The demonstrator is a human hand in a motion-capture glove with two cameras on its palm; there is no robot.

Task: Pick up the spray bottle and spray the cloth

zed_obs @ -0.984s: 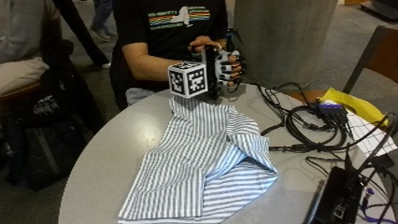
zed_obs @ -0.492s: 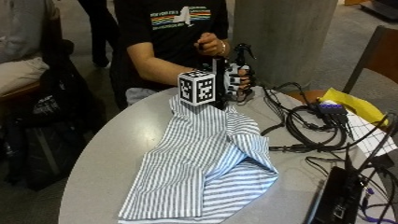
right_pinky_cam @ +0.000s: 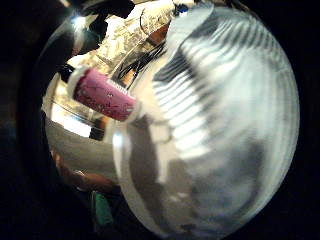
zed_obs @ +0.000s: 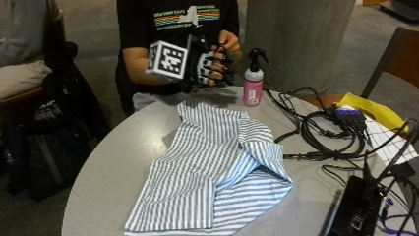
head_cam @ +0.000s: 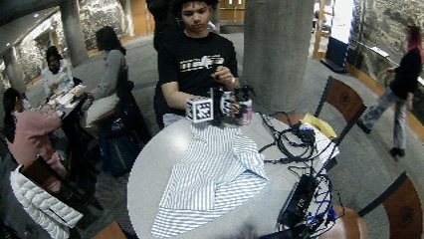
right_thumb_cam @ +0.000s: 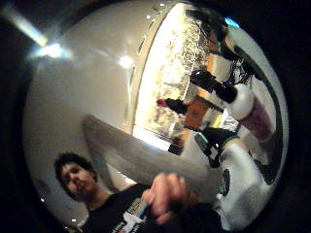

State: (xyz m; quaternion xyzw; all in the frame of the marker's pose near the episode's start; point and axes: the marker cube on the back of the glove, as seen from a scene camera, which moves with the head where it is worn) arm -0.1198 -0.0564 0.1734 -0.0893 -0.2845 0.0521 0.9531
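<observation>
Your gloved right hand [zed_obs: 211, 69] is raised above the table's [zed_obs: 118, 162] far edge, just beside the spray bottle [zed_obs: 253, 78] but apart from it; its fingers are loosely curled and hold nothing. Your bare left hand [zed_obs: 227, 42] is up behind the glove, touching it near the fingers. The spray bottle stands upright on the table near the far edge: a slim pink body with a white collar and a black trigger head on top. In the little finger side palm view the pink body [right_pinky_cam: 104, 94] shows close by, with its white collar. The cloth [zed_obs: 219, 167], white with thin blue stripes, lies spread and partly folded from near the bottle toward the near edge. Black cables [zed_obs: 327, 132] lie coiled along the table's right edge.
</observation>
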